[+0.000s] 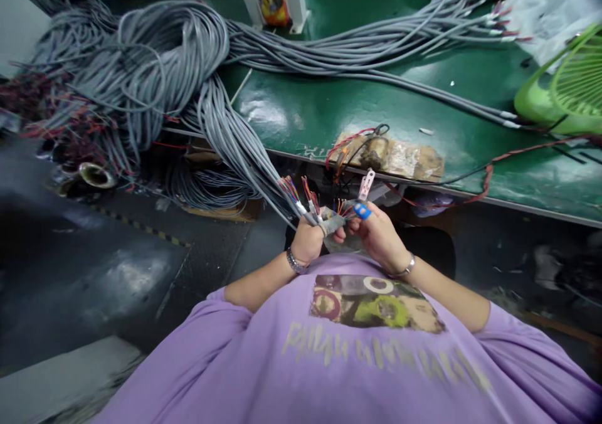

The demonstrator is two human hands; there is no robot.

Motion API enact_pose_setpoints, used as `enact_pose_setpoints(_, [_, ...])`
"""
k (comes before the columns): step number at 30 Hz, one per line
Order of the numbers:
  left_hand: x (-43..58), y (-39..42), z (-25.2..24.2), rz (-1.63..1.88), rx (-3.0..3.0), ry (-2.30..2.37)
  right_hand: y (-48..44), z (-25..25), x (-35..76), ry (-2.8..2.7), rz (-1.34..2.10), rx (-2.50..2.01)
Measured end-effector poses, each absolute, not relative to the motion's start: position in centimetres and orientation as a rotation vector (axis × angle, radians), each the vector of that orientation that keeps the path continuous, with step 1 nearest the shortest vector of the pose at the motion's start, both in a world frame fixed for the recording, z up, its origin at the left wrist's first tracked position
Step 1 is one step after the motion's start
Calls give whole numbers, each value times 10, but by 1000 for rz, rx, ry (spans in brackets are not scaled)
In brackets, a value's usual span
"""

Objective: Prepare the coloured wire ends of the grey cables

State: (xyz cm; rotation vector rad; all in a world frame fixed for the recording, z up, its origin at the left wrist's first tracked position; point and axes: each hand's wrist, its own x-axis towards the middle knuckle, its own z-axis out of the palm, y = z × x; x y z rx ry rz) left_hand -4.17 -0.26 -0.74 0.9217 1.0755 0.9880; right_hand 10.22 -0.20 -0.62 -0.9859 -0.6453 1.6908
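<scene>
My left hand [308, 241] is closed around the ends of several grey cables [251, 151], which run down to it from the big bundle on the bench. Stripped ends with thin coloured wires [308, 192] stick out above its fingers. Close beside it, my right hand [379, 233] is closed, with its fingertips pinched at the thin wires [343, 207] of a cable end. A blue cover [362, 211] sits on a digit of that hand. Just above the fingertips, a pale pink flat piece with slots [366, 184] points upward; whether it is held or fixed there, I cannot tell.
A heavy coil of grey cables [179, 54] lies on the green bench [310, 110], with more cables stretching right. A green fan [569, 85] stands at the right. Cardboard [423, 162] and a twisted red cord [486, 182] lie along the front edge.
</scene>
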Motion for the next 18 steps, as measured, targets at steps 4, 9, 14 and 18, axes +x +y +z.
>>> enact_pose_setpoints(4, [-43,-3,-9,991,936,1059,0,-6,106,-768,1679,-997])
enact_pose_setpoints(9, [-41,-3,-7,995,947,1052,4,-5,104,-770,1649,-1037])
enact_pose_setpoints(14, [-39,-2,-10,1036,936,1076,4,-10,103,-648,1693,-1042])
enact_pose_setpoints(18, [-39,0,-12,1044,925,1111,2,-14,106,-639,1723,-1050])
